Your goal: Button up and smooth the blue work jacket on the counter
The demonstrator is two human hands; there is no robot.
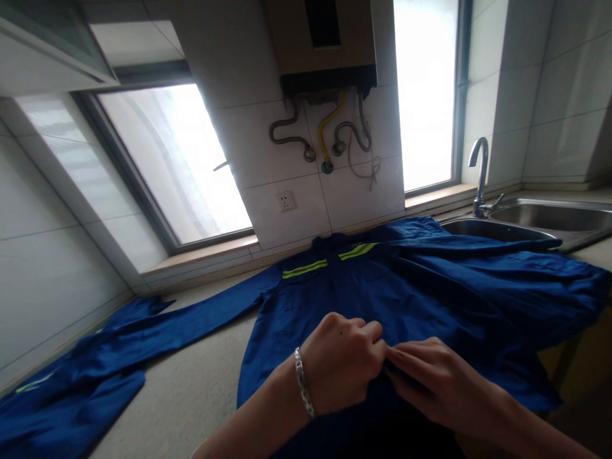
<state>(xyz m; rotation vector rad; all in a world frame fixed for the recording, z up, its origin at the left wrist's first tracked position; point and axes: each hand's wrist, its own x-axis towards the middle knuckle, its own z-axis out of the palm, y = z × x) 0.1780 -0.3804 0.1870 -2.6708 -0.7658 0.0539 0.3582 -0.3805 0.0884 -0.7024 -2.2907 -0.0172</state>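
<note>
A blue work jacket [306, 306] with yellow-green and grey stripes across its chest lies spread on the counter, collar toward the wall. Over its lower front, my left hand [342, 360], with a silver bracelet at the wrist, is closed in a fist. My right hand [428, 373] meets it from the right, its fingers pinched together. Both hands seem to grip the jacket's front edge near the hem; the exact bit of cloth is hidden behind the fingers. One sleeve stretches out to the left.
More blue clothing [57, 395] lies at the left end of the counter [191, 376]. At the right, other blue cloth [516, 287] hangs past the counter edge, beside the steel sink [549, 213] and tap [480, 172]. A water heater [325, 44] with pipes hangs on the wall between two windows.
</note>
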